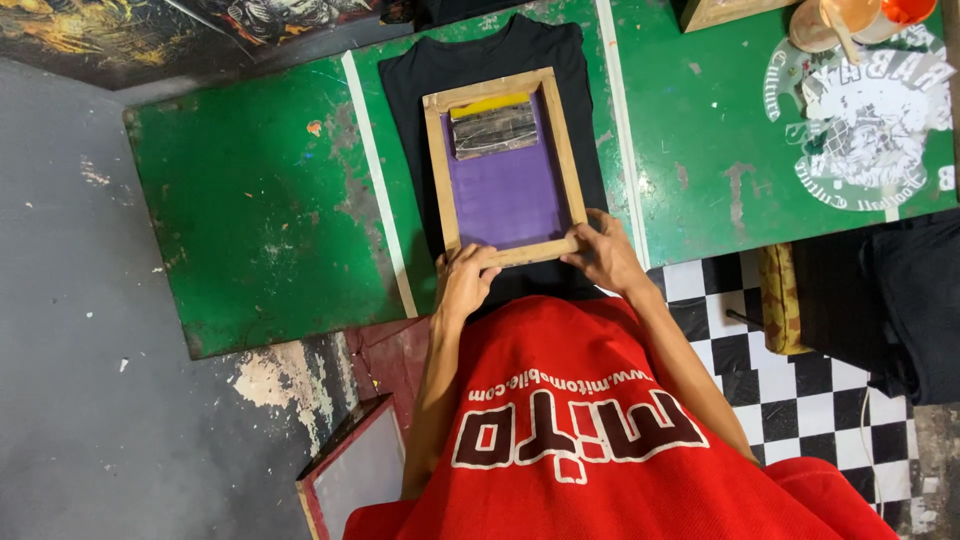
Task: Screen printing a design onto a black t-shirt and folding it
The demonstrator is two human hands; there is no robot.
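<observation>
A wooden screen-printing frame (436, 165) with purple mesh lies on a black T-shirt (405, 80) spread over a green table (250, 200). A squeegee (493, 125) with a yellow edge rests inside the frame at its far end. My left hand (464, 282) grips the frame's near rail at the left corner. My right hand (602, 252) holds the same rail at the right corner. My red shirt hides the table's near edge below the hands.
Paint cups (835, 20) with a stick stand at the table's far right, above a white printed emblem (865, 120). Another wooden frame (355, 465) leans on the floor at lower left. Dark cloth (900, 300) and a yellowish roll (780, 300) lie over the checkered floor at right.
</observation>
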